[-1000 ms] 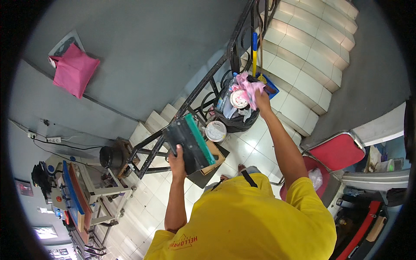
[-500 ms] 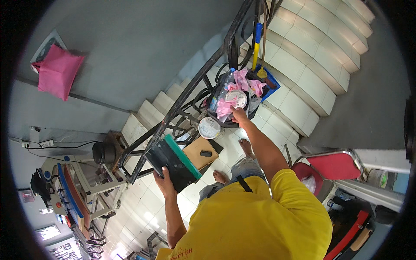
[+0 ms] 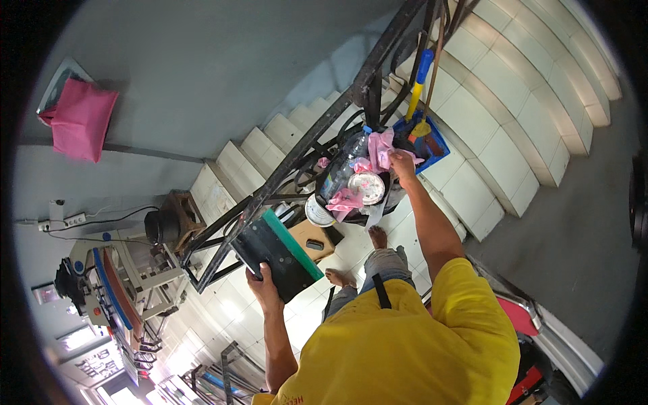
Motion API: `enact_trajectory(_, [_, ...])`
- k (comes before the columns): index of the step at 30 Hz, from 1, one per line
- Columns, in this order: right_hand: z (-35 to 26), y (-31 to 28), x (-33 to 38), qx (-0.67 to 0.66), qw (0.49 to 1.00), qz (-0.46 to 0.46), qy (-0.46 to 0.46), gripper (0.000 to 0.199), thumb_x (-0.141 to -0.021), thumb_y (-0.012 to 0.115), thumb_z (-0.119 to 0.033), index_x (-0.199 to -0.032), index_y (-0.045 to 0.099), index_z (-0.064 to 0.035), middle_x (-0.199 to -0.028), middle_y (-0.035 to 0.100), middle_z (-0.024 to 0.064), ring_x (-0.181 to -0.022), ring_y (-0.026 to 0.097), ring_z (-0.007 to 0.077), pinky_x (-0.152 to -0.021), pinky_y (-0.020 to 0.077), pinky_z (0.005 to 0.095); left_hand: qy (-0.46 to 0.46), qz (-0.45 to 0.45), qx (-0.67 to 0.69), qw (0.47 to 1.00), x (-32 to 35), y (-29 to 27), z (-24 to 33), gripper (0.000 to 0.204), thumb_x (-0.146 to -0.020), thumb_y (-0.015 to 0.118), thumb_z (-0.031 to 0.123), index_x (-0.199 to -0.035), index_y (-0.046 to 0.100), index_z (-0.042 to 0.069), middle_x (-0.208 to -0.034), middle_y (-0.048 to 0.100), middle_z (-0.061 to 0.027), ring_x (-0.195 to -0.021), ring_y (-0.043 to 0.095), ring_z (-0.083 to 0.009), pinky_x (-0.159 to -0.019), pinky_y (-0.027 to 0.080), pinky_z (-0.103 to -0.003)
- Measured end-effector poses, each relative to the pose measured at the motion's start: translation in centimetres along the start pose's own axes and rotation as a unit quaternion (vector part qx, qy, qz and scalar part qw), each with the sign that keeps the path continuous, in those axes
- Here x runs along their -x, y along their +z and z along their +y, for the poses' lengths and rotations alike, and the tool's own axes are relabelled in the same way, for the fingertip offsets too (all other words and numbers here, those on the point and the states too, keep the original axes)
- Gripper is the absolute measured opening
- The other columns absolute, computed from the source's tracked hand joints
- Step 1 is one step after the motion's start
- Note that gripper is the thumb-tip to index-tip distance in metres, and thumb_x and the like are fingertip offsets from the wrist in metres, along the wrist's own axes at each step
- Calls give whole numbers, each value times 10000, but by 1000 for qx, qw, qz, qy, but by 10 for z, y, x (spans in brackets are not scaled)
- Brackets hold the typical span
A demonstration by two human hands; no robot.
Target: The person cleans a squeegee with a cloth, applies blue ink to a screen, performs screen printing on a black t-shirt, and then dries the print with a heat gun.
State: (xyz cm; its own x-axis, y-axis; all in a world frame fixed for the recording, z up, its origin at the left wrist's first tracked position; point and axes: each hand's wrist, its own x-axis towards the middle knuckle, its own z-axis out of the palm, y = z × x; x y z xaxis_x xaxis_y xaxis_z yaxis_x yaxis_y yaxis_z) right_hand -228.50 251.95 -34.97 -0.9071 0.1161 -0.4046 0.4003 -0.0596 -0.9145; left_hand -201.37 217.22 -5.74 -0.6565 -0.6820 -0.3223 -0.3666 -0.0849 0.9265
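My left hand (image 3: 266,289) grips the near edge of a flat black panel (image 3: 275,255) with a green strip along one side. Ahead of me, my right hand (image 3: 403,167) reaches over a full waste bin, its fingers closed on a crumpled pink sheet (image 3: 382,147) at the far side. Whether the sheet is cloth or paper I cannot tell. Also in the bin are a round white smeared lid (image 3: 366,189), a clear plastic bottle (image 3: 356,145) with a blue cap, and another pink scrap (image 3: 345,200).
A black metal railing (image 3: 307,142) runs beside the bin. Tiled stairs (image 3: 472,148) rise on the right. Behind the bin, a blue dustpan (image 3: 437,147) holds a yellow-and-blue handle (image 3: 420,75). A white tub (image 3: 318,210) and a cardboard box (image 3: 312,237) sit near my feet.
My right hand has moved from beside the white lid to the pink sheet at the bin's far right. My left hand still holds the black panel. The whole view has shifted.
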Motion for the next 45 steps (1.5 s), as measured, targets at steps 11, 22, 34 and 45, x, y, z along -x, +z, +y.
enact_trajectory(11, [-195,-14,119,-318,925,-192,-81,212,-934,617,-106,-1127,614,-18,-1061,640,39,-960,611,131,-883,483,291,46,-46,128,990,-8,75,49,478,-966,619,289,-1271,466,-45,-1129,591,-122,-982,581,-181,-873,497,-326])
enact_trajectory(22, [-235,65,236,52,897,-260,-354,178,-837,621,43,-1004,577,-1,-979,576,71,-797,591,136,-719,483,273,119,-67,147,980,3,112,80,547,-961,604,400,-1247,485,-50,-1095,615,-143,-949,621,-214,-819,538,-361])
enact_trajectory(34, [-321,127,205,48,921,-169,-348,172,-797,745,-96,-813,605,2,-692,626,73,-610,579,140,-570,458,300,234,-11,-50,971,18,107,106,501,-925,656,405,-1043,610,-80,-899,678,-150,-809,608,-193,-751,485,-349])
enact_trajectory(45, [-318,144,221,-1,924,-154,-351,224,-805,750,-120,-960,658,12,-769,676,96,-686,643,166,-649,507,301,251,-14,-110,962,7,85,112,505,-888,709,371,-1046,599,-97,-872,687,-190,-798,657,-233,-733,512,-367])
